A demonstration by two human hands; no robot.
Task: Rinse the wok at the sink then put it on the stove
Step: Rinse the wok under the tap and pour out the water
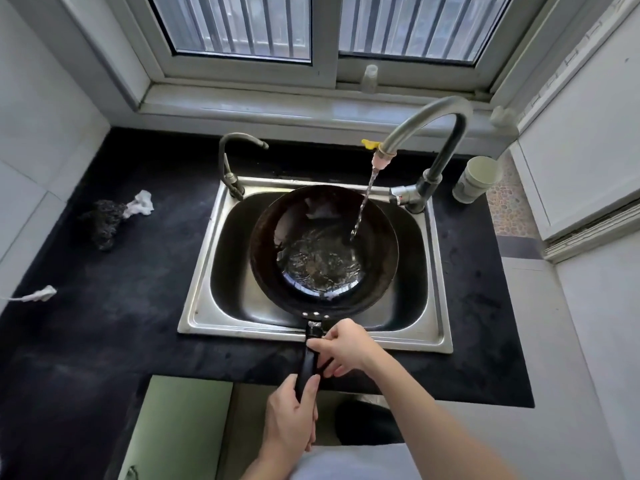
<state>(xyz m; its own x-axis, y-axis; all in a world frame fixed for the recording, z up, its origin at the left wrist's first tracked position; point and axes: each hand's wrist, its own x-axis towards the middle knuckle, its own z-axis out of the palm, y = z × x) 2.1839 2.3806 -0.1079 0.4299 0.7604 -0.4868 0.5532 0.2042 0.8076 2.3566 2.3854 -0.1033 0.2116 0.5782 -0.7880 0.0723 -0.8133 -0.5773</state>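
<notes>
A dark round wok (270, 244) sits over the steel sink (201, 306), with water pooling in its bottom. A stream from the tall curved faucet (426, 123) falls into the wok's right side. The wok's black handle (309, 362) points toward me across the sink's front rim. My left hand (291, 424) grips the near end of the handle. My right hand (343, 348) holds the handle farther up, close to the wok, fingers curled round it. No stove is in view.
A small second tap (232, 161) stands at the sink's back left. On the black counter lie a dark scrubber (104, 223) with a white cloth (142, 202), and another white scrap (38, 295). A white cup (478, 178) stands at the right.
</notes>
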